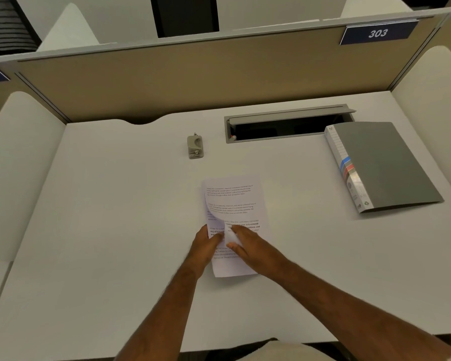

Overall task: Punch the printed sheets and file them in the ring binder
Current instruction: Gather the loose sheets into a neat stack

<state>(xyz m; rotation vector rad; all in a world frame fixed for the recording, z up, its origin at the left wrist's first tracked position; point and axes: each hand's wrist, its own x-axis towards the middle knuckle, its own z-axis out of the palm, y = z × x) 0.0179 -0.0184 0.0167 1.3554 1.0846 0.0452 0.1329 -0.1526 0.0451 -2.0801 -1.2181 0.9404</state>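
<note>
A small stack of printed sheets (232, 201) lies in the middle of the white desk (115, 217). My left hand (206, 243) pinches the sheets' left edge, where the top sheet curls up. My right hand (248, 246) rests on the lower half of the stack, fingers holding the curled part of the top sheet. A small grey hole punch (195, 147) stands farther back, apart from both hands. The grey ring binder (385, 165) lies shut at the right, its labelled spine toward the sheets.
An open cable tray slot (284, 126) with a raised lid sits at the back, next to the binder. A beige partition (193, 82) closes the desk's rear, with white side panels left and right. A sign reads 303 (378, 33).
</note>
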